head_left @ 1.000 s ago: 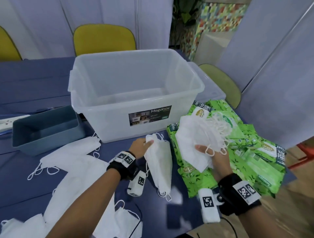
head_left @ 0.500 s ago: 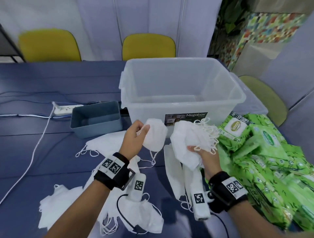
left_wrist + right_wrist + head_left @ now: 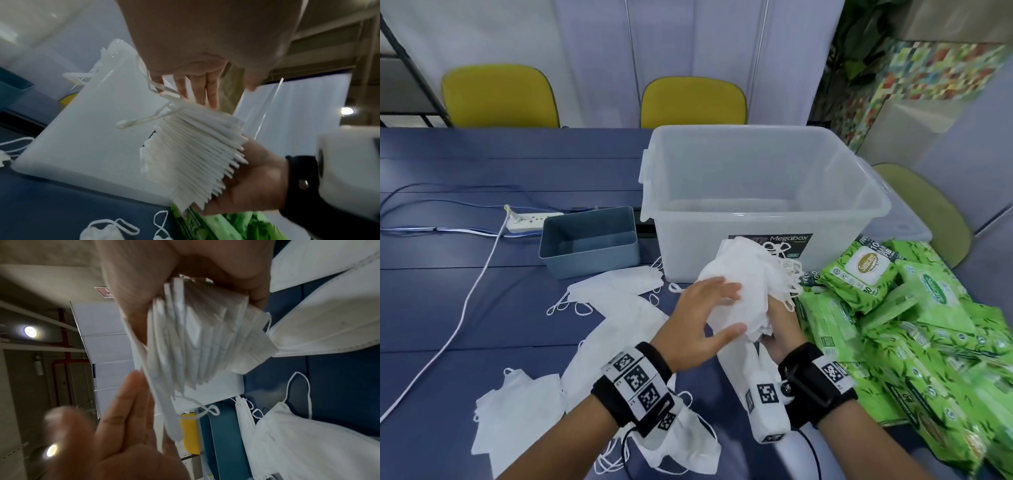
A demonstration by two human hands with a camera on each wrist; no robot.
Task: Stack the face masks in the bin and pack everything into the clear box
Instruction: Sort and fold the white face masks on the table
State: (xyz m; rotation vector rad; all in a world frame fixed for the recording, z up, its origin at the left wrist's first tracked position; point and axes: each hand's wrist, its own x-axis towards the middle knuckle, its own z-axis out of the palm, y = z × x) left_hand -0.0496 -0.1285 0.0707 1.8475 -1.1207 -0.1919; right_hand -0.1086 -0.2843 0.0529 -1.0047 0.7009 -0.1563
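The left hand [image 3: 702, 318], which half a second ago pinched a single face mask, now lies flat-fingered on the mask stack [image 3: 743, 291] gripped in the right hand [image 3: 779, 325], near the empty clear box [image 3: 756, 192], so the blue bin [image 3: 589, 240] awaits filling.

White mask stack [image 3: 748, 291] held upright (loops dangling) before clear box [image 3: 756, 192].
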